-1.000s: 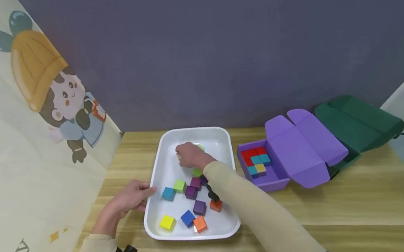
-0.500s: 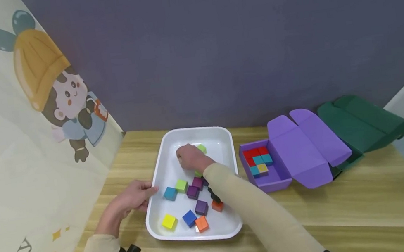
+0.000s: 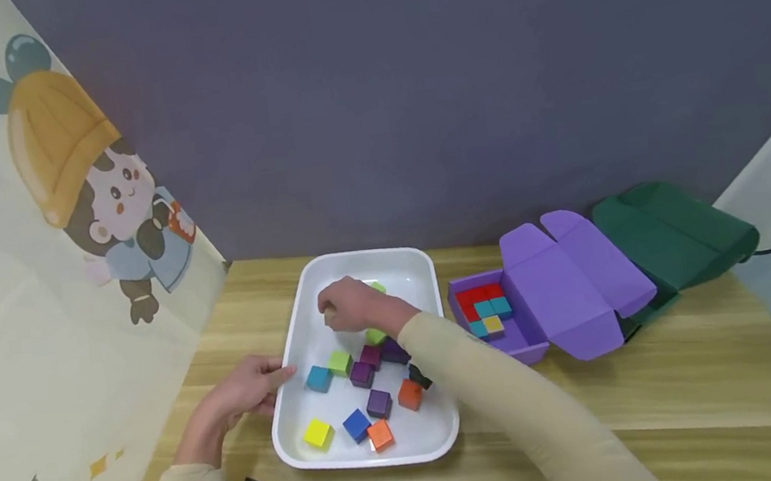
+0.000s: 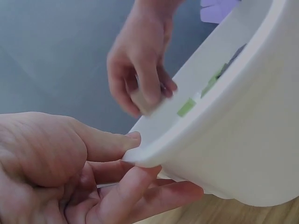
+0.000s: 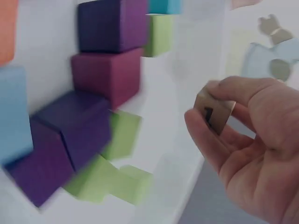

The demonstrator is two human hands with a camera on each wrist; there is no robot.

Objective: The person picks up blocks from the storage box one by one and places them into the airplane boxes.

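Note:
My left hand (image 3: 252,383) pinches the left rim of the white tray (image 3: 281,435), thumb on top and fingers beneath, as the left wrist view also shows. Over the far part of the tray, my right hand (image 3: 353,305) pinches a small tan cube (image 5: 214,110) with a black mark on one face, between thumb and fingers. Below it in the tray lie colored cubes: a light green cube (image 3: 340,363), a teal cube (image 3: 319,379), a purple cube (image 3: 379,404), a blue cube (image 3: 357,425), a yellow cube (image 3: 318,435) and an orange cube (image 3: 381,435). My right forearm covers part of the tray.
Right of the tray stands an open purple box (image 3: 529,353) holding red cubes (image 3: 480,293), teal cubes (image 3: 500,307) and a yellow-topped cube (image 3: 493,326). A dark green box (image 3: 678,235) lies behind its lid. A dark grey wall rises behind the wooden table (image 3: 702,387).
My right hand has shifted slightly left over the tray, and more of the dark purple and red-orange cubes shows beside the sleeve. My left hand keeps its hold on the rim.

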